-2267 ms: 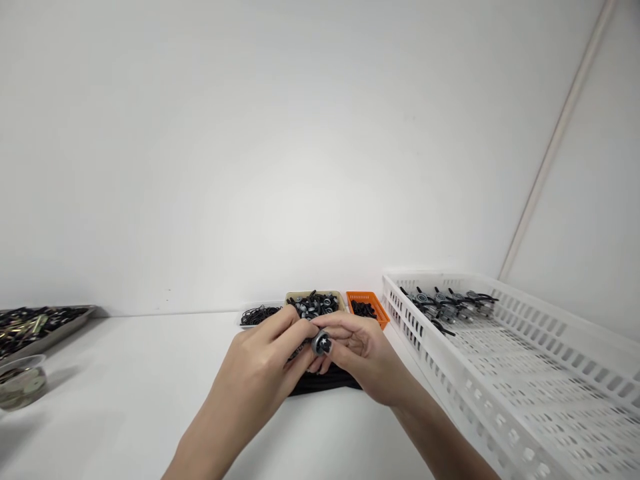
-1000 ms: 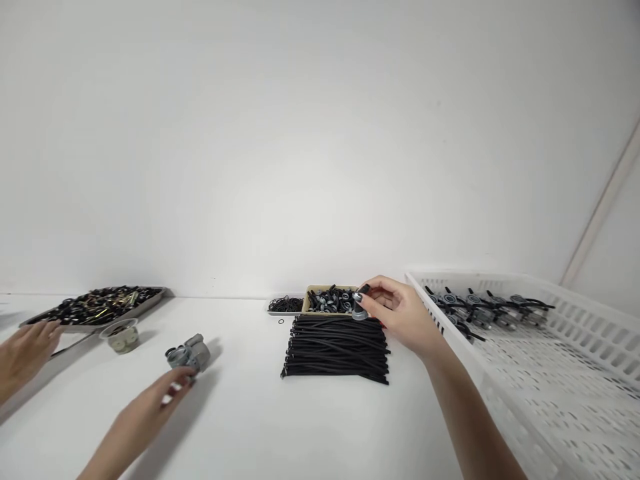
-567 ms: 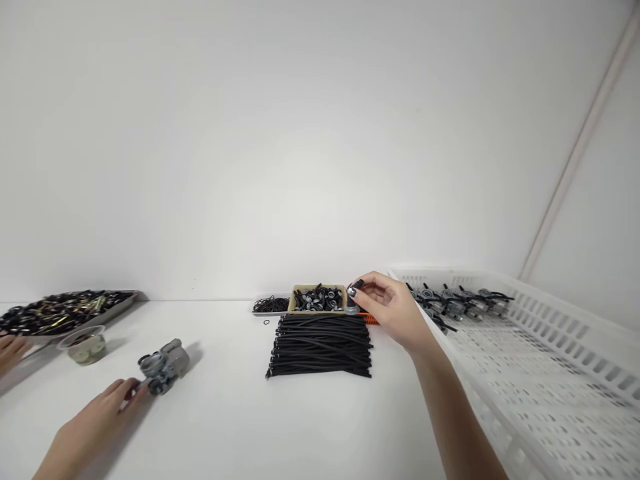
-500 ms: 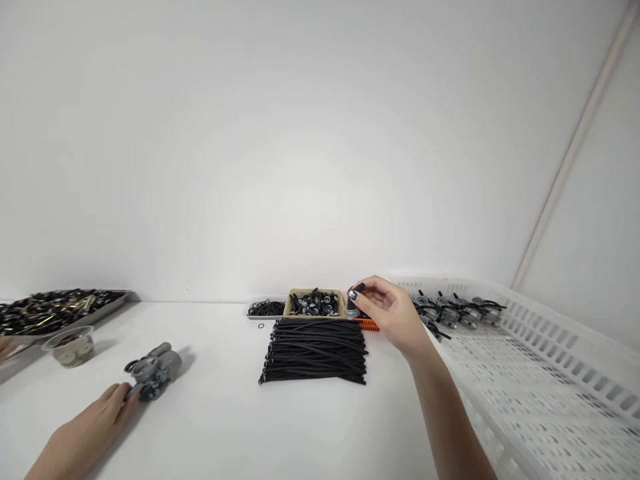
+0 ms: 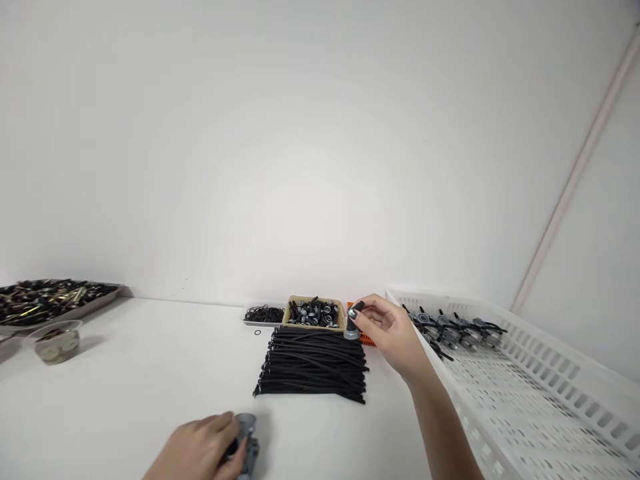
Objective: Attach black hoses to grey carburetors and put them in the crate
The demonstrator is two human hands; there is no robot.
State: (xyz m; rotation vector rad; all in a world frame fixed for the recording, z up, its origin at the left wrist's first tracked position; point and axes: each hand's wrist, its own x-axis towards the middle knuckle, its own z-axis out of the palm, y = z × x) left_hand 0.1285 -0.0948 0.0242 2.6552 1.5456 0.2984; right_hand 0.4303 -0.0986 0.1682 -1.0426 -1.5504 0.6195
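My left hand [image 5: 200, 448] is closed around a grey metal carburetor [image 5: 247, 427] low in the view, near the table's front. Fingers cover much of the carburetor's body. Higher up and to the right, my right hand [image 5: 393, 333] pinches a small black stem-like part with a grey ring-shaped base [image 5: 352, 328] between thumb and fingers. That part hangs upright just over the far right corner of a stack of black rubber hoses [image 5: 315, 363]. Right behind the stack is a yellow tray [image 5: 286, 320] with similar black and grey parts.
A tray of black rubber rings [image 5: 265, 314] and an orange basket [image 5: 367, 340] flank the yellow tray. One loose ring [image 5: 257, 332] lies nearby. Several carburetors [image 5: 465, 327] sit in a white basket [image 5: 550, 360] at right. Far left are a clear cup [image 5: 57, 343] and a metal tray [image 5: 100, 307] of bolt-like parts.
My left hand has picked up the carburetor from the left of the table and carried it right and nearer to me. My right hand keeps its grip on the black part, slightly lower in view.
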